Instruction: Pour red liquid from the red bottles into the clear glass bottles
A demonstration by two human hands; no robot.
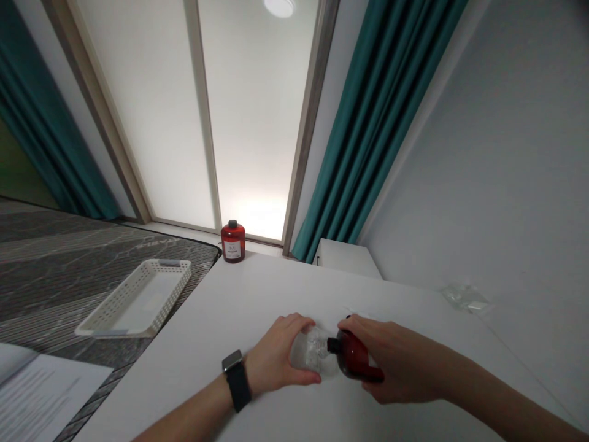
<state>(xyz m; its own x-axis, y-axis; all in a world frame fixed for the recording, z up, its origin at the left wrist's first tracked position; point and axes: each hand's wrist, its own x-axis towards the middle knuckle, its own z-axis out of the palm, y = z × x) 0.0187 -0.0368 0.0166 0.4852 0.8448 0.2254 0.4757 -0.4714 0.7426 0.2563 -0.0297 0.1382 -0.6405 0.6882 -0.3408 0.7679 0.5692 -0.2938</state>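
My left hand point(285, 353), with a black watch point(237, 379) on its wrist, is closed round a clear, see-through container point(309, 351) at the near part of the white table point(276, 288). From the right, my right hand point(391, 356) grips a dark red bottle point(353, 356) with a black neck. The bottle is tipped on its side, its neck pointing left at the clear container. Whether the neck touches the container's rim I cannot tell. My right hand covers much of the bottle and its pale label.
A second red bottle point(233, 242) with a black cap stands upright at the table's far left corner. A white perforated basket point(138, 301) and printed paper point(46, 393) lie on the striped bed to the left. Clear plastic point(467, 298) lies by the right wall; a white cabinet point(347, 258) stands beyond.
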